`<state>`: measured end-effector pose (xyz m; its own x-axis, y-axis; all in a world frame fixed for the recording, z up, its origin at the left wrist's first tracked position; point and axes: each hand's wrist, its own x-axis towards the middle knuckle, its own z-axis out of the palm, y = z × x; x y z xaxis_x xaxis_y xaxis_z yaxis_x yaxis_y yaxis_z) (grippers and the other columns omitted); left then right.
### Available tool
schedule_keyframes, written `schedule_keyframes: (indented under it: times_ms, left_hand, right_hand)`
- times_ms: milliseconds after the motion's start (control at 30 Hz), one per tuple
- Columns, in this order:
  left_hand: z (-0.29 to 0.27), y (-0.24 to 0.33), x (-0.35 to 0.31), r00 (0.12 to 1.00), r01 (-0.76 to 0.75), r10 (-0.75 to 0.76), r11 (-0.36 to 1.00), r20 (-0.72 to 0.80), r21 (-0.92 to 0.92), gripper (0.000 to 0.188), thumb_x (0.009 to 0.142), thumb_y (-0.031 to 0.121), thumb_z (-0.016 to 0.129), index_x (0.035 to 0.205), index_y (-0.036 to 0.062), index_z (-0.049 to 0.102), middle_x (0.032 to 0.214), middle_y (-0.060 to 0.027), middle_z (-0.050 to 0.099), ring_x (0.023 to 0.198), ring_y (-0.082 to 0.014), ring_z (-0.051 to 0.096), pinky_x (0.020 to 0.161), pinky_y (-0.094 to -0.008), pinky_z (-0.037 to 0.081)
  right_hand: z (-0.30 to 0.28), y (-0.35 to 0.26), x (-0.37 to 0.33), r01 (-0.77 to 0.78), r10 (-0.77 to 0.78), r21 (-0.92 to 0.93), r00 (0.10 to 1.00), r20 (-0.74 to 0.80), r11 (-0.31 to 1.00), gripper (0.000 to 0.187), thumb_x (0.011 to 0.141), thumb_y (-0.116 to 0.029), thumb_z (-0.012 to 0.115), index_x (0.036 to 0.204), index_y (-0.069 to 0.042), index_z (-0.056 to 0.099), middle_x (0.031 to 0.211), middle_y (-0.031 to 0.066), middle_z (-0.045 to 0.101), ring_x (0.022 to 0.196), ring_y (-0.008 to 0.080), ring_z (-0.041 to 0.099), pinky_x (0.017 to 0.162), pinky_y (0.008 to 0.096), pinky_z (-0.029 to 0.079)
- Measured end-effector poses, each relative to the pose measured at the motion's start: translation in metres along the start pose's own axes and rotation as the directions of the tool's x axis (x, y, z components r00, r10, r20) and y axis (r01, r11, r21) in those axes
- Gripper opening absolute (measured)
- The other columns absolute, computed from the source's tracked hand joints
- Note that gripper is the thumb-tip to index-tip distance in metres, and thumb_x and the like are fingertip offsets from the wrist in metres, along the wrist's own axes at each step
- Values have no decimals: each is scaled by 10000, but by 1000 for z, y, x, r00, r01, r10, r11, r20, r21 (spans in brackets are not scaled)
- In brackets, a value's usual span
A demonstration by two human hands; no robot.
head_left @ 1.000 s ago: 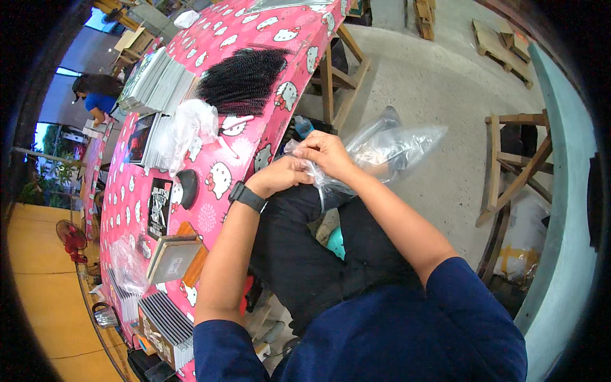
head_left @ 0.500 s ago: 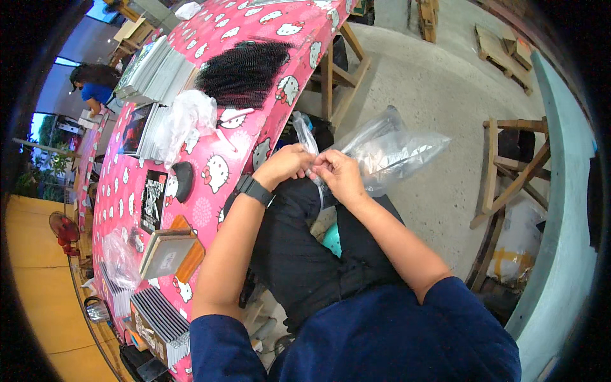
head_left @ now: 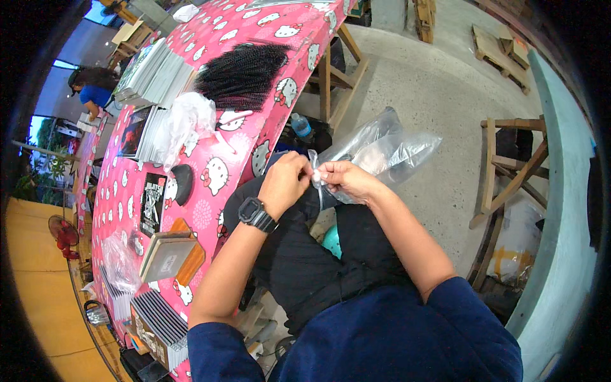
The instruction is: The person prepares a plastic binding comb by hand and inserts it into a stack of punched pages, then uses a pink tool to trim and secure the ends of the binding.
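Note:
Over my lap, a clear plastic bag [head_left: 407, 153] stretches away to the right, its neck gathered and twisted between my two hands. My left hand [head_left: 285, 183], with a dark watch [head_left: 256, 214] on the wrist, pinches the gathered plastic from the left. From the other side, my right hand [head_left: 348, 182] grips the same bunched neck between thumb and fingers. The fingertips of both hands nearly meet there, partly hiding the plastic. Something pale shows through the bag, too unclear to name.
Left of me runs a table with a pink patterned cover [head_left: 216, 197]. On it lie black spiral coils [head_left: 245, 75], stacked books [head_left: 156, 73], white plastic [head_left: 191, 127] and a wooden block [head_left: 175, 254]. A water bottle [head_left: 301, 126] stands beyond my knees; a wooden stand [head_left: 509, 162] is at right.
The loose plastic end that stuck up beyond my fingers has been drawn down, uncovering the water bottle. My left hand has turned a little, its fingers curled more at the bag's neck.

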<state>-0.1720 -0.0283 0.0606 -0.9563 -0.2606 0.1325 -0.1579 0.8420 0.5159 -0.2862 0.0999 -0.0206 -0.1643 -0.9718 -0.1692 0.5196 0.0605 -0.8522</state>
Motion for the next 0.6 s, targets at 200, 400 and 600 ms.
schedule_keyframes:
  times_ms: [200,400,600]
  left_hand:
    - [2,4,-7,991,-132,130,973,22,191,193,676,169,684,741,21,579,749,-105,559,759,-292,533,658,-378,438]
    - [0,6,-12,989,-142,126,941,72,306,145,732,160,576,671,30,563,700,-103,539,744,-292,536,634,-394,449]
    - [12,12,-20,969,-241,188,855,157,459,109,692,125,553,610,55,549,682,-77,542,723,-260,528,626,-372,426]
  right_hand:
    - [7,-8,1,-14,15,30,999,-38,999,114,868,-147,531,839,-58,595,686,-35,540,566,34,411,526,181,349]
    - [-3,-17,10,161,-215,-461,974,-68,873,75,782,-90,603,827,-31,593,722,36,575,656,142,522,592,286,434]
    - [-24,-15,27,130,-446,-971,895,27,202,67,711,-51,587,778,-50,593,821,125,570,877,320,524,753,389,429]
